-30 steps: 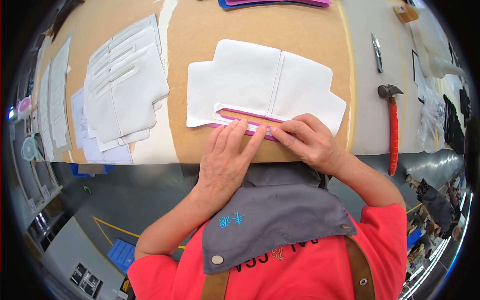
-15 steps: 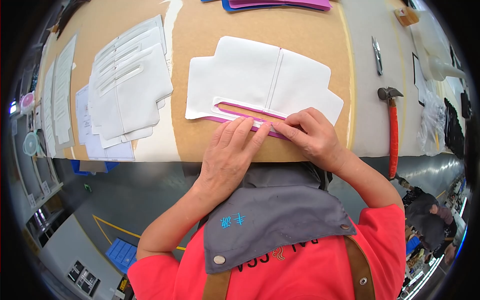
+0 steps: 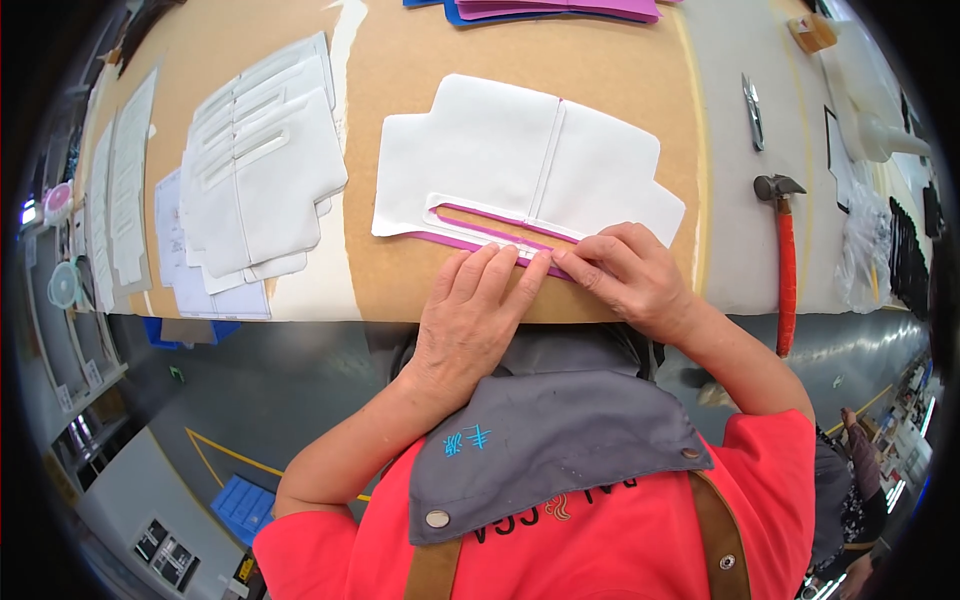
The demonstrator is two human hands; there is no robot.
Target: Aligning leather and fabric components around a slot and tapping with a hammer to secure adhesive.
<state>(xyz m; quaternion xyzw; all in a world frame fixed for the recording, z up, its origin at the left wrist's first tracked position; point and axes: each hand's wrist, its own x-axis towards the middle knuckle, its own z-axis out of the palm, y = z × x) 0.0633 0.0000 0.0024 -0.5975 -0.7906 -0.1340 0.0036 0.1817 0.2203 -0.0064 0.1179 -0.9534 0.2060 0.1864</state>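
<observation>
A white cut panel (image 3: 520, 160) with a long slot lies on the brown board (image 3: 620, 60). A purple strip (image 3: 470, 243) shows through the slot and along the panel's near edge. My left hand (image 3: 475, 315) lies flat, its fingertips pressing the panel's near edge at the slot. My right hand (image 3: 625, 275) sits beside it on the right, fingers curled and pinching the panel's edge and the purple strip.
A stack of white panels (image 3: 255, 175) lies at the left, with more white pieces (image 3: 125, 190) further left. A hammer with a red handle (image 3: 783, 255) and small snips (image 3: 752, 100) lie at the right. Purple and blue pieces (image 3: 560, 10) sit at the far edge.
The two hands have shifted slightly along the panel's near edge; the view has drifted a little. The panel stays in place.
</observation>
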